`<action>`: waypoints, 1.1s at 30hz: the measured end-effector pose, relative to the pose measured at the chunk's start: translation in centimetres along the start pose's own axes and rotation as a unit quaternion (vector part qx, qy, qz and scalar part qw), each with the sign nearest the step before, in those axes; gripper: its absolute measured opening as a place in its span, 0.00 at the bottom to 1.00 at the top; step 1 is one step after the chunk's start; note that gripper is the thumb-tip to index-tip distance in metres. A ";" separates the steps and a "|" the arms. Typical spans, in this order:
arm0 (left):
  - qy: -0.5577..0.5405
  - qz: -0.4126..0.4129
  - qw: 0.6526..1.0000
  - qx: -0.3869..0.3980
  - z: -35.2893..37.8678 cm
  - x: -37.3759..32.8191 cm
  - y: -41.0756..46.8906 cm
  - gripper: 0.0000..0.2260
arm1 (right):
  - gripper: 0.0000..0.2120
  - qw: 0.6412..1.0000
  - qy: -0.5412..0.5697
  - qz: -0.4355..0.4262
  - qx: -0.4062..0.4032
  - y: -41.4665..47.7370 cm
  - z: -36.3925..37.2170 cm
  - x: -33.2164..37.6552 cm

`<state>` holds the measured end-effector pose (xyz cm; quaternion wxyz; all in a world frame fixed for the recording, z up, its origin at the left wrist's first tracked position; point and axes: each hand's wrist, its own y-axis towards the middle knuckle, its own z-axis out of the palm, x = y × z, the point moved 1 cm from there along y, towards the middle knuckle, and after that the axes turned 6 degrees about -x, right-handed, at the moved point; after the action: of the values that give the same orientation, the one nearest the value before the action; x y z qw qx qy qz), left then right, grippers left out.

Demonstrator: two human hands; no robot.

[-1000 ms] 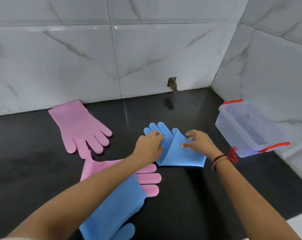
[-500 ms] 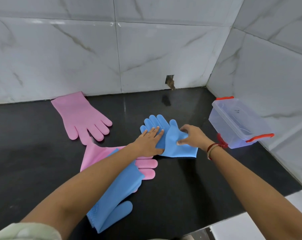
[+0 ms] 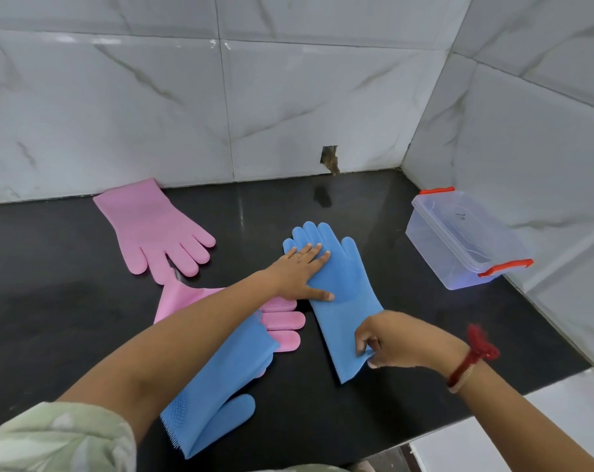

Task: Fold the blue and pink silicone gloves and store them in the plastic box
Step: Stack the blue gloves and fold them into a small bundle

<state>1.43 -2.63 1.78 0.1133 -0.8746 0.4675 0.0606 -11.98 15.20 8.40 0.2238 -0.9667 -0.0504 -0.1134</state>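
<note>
Folding was the step in hand. One blue glove (image 3: 336, 291) lay flat on the black counter (image 3: 67, 301), the left hand (image 3: 302, 270) spread open and pressing its palm area, the right hand (image 3: 387, 342) pinching the cuff edge. Next, I judge, the cuff needed carrying over toward the fingers. A second blue glove (image 3: 217, 393) and two pink gloves (image 3: 152, 226) waited, unfolded. The plastic box (image 3: 459, 240) with orange clips sat lidded near the corner, beside grey-veined marble tiles (image 3: 322, 97).
</note>
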 end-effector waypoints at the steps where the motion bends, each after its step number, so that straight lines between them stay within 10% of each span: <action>1: 0.000 0.000 1.000 -0.004 -0.1 0.1 -0.3 0.41 | 0.11 0.999 0.007 0.019 0.026 0.3 0.3 0.1; 7: 0.007 -0.041 0.993 -0.111 -1.5 1.7 -5.9 0.30 | 0.23 0.993 -0.009 0.019 0.118 1.2 -0.9 1.5; 20: 0.066 -0.304 0.917 -0.250 0.0 9.2 -18.1 0.22 | 0.25 0.959 0.255 -0.034 -0.121 8.1 3.5 11.8; 33: 0.067 -0.420 0.871 -0.245 -1.3 10.9 -22.9 0.18 | 0.04 0.898 0.378 -0.080 -0.212 8.7 3.4 16.0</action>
<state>26.56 0.62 3.93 -0.1217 -0.9901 0.0327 0.0618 5.49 9.71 5.62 0.0058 -0.8686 -0.0137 -0.4954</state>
